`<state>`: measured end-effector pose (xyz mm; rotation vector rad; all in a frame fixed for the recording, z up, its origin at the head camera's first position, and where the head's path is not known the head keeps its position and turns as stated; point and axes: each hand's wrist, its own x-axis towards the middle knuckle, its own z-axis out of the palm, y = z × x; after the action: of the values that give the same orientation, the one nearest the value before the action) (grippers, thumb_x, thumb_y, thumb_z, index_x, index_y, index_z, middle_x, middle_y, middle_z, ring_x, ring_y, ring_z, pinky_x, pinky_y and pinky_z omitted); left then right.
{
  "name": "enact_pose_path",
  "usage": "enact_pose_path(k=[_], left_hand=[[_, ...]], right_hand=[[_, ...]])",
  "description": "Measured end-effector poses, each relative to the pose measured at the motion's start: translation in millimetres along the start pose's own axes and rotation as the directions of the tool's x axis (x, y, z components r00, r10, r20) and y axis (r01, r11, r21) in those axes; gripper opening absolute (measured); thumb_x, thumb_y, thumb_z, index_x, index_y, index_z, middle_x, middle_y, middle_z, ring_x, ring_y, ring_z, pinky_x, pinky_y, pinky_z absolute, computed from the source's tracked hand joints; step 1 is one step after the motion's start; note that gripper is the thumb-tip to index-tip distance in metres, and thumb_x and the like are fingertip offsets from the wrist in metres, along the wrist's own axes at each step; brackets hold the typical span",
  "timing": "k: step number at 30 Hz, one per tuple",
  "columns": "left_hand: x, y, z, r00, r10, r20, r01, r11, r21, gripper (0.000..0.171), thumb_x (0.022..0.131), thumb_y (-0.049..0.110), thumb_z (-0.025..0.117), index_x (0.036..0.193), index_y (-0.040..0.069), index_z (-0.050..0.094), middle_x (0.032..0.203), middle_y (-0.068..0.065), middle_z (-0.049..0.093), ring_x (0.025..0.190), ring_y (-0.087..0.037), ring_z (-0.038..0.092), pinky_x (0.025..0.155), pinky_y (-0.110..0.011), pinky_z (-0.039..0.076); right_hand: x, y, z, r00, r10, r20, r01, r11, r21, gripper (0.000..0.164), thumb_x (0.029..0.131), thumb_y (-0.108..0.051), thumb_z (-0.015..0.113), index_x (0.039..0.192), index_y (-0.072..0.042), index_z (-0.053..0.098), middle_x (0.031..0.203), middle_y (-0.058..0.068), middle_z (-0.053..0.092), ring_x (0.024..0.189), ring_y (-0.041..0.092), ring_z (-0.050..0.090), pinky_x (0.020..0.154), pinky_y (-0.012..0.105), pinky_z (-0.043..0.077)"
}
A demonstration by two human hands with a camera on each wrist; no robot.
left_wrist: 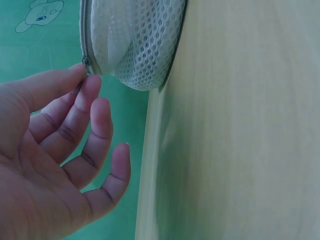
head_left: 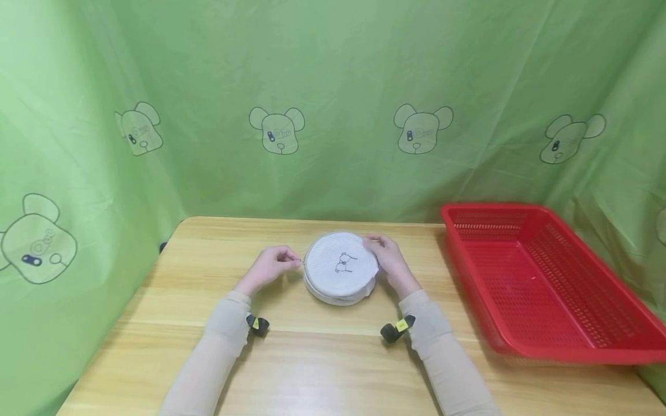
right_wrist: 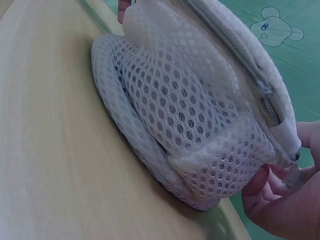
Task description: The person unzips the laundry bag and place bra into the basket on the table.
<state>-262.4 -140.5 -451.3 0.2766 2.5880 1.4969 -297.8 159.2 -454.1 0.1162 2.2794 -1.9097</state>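
Left hand (head_left: 270, 266) is pinching the small grey zip pull (left_wrist: 87, 63); right hand (head_left: 389, 259) is gripping the round white mesh bag (head_left: 333, 276), seemingly light, squashy, by its firmer-looking rim (right_wrist: 286, 135)!

2 bare hands: L hand (head_left: 270, 267) + R hand (head_left: 390, 262). 1 rnd white mesh zip bag (head_left: 333, 283) btwn their fingers (left_wrist: 96, 144), w/ 1 dk line figure (head_left: 344, 263) atop. 1 red rect. plastic basket (head_left: 583, 353), R of R fingers. 1 light-wood surface (head_left: 322, 364) below. 2 blk wrist cams (head_left: 259, 325), 2 beige sleeves (head_left: 205, 358), this side of fingers. 5 outlined bear heads (head_left: 278, 132) (+ bit of 6th) on grn cloth (head_left: 343, 179) beyond.
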Motion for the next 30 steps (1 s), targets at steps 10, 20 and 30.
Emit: enact_pose_path(k=[10, 20, 30], left_hand=[[7.5, 2.5, 3.5, 0.999, -0.019, -0.035, 0.019, 1.000, 0.014, 0.017, 0.087, 0.021, 0.070, 0.100, 0.010, 0.068, 0.093, -0.005, 0.068, 0.087, -0.016, 0.061, 0.086, -0.034, 0.050], [16.1, 5.6, 7.2, 0.996, -0.056, -0.073, 0.055, 0.998, -0.023, 0.018, 0.087, 0.020, 0.071, 0.100, 0.008, 0.068, 0.097, -0.007, 0.069, 0.090, -0.021, 0.062, 0.087, -0.035, 0.051], [30.1, 4.3, 12.8, 0.986, -0.135, -0.094, 0.124, 0.985, -0.118, 0.020, 0.087, 0.021, 0.071, 0.103, 0.008, 0.068, 0.099, -0.008, 0.070, 0.091, -0.023, 0.064, 0.083, -0.035, 0.053]], right_hand=[[-1, -1, 0, 0.995, -0.048, 0.083, 0.045, 0.998, 0.040, 0.060, 0.098, -0.033, 0.055, 0.149, -0.010, 0.035, 0.156, 0.014, 0.034, 0.144, 0.033, 0.032, 0.121, 0.048, 0.023], [1, 1, -2, 0.995, -0.037, 0.096, 0.036, 0.999, 0.007, 0.055, 0.099, -0.034, 0.053, 0.148, -0.013, 0.038, 0.152, 0.014, 0.041, 0.137, 0.032, 0.041, 0.119, 0.046, 0.028], [-2, -3, -5, 0.992, -0.030, 0.121, 0.036, 0.998, -0.052, 0.055, 0.099, -0.037, 0.052, 0.147, -0.014, 0.041, 0.146, 0.015, 0.048, 0.094, 0.011, 0.061, 0.078, 0.020, 0.052]])
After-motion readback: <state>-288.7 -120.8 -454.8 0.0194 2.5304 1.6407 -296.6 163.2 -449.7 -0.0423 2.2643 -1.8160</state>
